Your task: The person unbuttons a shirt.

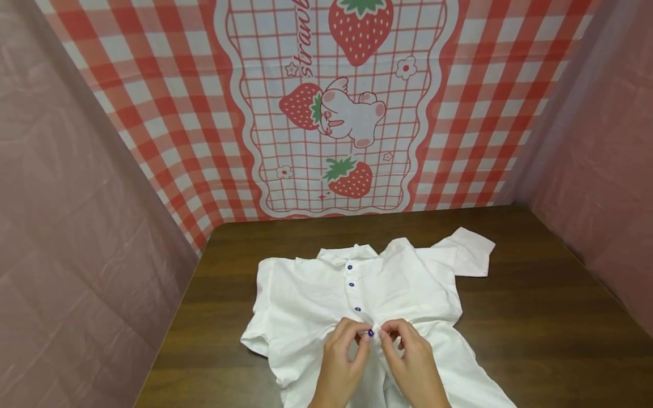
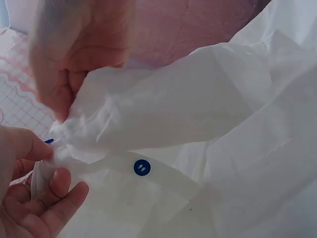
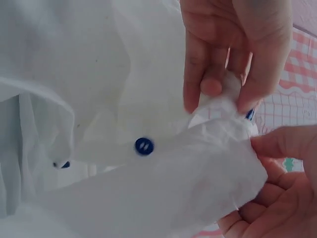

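Observation:
A white short-sleeved shirt (image 1: 316, 289) with blue buttons lies spread out, its collar toward the back wall. At its lower front, my left hand (image 1: 340, 358) pinches the placket beside a blue button (image 1: 370, 333). My right hand (image 1: 412, 357) pinches the other front edge, close to that button. In the left wrist view, the button's rim (image 2: 49, 141) shows by my left fingertips. Seen from the right wrist, my right thumb and fingers (image 3: 277, 144) hold a raised fold of cloth. A lower button (image 3: 144, 146) sits on the uncovered placket.
The shirt lies on a dark wooden table (image 1: 530, 317). Behind it hangs a red-checked strawberry cloth (image 1: 183, 113). Pink curtains (image 1: 66, 226) flank both sides. Three buttons run up the shirt front toward the collar (image 1: 347, 255). One sleeve (image 1: 466, 252) stretches out to the right.

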The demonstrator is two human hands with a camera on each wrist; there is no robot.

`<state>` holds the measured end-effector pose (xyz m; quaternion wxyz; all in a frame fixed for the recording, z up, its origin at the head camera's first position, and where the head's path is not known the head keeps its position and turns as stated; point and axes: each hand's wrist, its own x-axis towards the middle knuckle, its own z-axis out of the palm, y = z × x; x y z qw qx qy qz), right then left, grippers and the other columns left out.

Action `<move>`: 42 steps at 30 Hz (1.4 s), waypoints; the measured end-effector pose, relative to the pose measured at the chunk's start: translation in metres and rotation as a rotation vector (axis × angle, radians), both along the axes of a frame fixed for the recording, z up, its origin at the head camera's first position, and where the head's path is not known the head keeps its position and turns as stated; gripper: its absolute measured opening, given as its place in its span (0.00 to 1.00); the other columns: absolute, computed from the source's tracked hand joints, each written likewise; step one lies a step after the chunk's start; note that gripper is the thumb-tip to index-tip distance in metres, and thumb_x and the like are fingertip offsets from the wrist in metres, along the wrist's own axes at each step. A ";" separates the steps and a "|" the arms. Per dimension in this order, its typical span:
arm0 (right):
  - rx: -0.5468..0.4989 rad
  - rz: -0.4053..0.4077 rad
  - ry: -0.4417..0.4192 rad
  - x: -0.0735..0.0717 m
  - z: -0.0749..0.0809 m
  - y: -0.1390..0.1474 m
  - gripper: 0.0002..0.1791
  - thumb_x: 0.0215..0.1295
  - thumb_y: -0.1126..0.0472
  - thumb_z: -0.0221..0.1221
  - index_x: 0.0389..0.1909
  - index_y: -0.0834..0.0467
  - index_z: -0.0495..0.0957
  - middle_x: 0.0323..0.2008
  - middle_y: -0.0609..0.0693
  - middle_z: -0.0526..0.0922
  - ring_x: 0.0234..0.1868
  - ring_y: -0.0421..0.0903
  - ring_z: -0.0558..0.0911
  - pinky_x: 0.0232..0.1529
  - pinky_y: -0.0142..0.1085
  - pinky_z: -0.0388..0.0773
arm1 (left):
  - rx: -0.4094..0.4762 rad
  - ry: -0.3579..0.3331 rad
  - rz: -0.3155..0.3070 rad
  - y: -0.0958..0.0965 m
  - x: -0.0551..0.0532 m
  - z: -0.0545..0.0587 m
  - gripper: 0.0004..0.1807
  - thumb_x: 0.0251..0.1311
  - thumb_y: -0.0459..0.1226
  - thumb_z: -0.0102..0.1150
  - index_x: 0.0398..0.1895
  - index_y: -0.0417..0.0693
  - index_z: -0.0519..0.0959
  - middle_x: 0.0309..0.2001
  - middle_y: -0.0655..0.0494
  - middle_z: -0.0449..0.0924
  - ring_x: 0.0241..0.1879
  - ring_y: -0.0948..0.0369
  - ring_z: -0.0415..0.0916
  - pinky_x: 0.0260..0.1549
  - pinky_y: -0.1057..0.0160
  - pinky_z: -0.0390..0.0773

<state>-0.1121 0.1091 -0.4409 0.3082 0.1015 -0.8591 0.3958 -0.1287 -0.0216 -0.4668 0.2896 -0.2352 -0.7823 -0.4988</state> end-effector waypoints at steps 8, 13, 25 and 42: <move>-0.062 -0.063 -0.049 -0.002 0.000 0.009 0.09 0.51 0.75 0.61 0.28 0.59 0.74 0.21 0.43 0.77 0.23 0.27 0.66 0.22 0.20 0.63 | 0.010 -0.126 -0.017 -0.003 0.002 0.004 0.07 0.57 0.28 0.56 0.35 0.48 0.80 0.30 0.63 0.74 0.30 0.71 0.72 0.32 0.66 0.75; -0.050 -0.024 -0.034 -0.002 0.000 0.008 0.09 0.53 0.75 0.59 0.30 0.60 0.73 0.22 0.41 0.74 0.23 0.27 0.67 0.23 0.20 0.64 | 0.007 -0.054 -0.022 -0.003 0.001 0.002 0.08 0.55 0.27 0.56 0.34 0.47 0.79 0.30 0.62 0.74 0.29 0.70 0.72 0.31 0.68 0.74; 0.092 -0.034 -0.083 -0.003 -0.004 0.022 0.09 0.54 0.74 0.60 0.32 0.58 0.73 0.22 0.38 0.70 0.24 0.28 0.65 0.23 0.29 0.67 | 0.002 -0.135 -0.041 -0.012 0.002 0.001 0.10 0.48 0.22 0.56 0.29 0.46 0.79 0.28 0.64 0.74 0.27 0.72 0.69 0.28 0.75 0.72; 0.167 -0.016 -0.424 -0.008 -0.019 0.032 0.06 0.55 0.68 0.61 0.29 0.54 0.77 0.24 0.41 0.72 0.25 0.34 0.68 0.27 0.31 0.68 | -0.226 -0.396 -0.205 -0.045 0.007 -0.014 0.10 0.54 0.25 0.49 0.33 0.45 0.77 0.31 0.57 0.77 0.28 0.73 0.69 0.28 0.74 0.73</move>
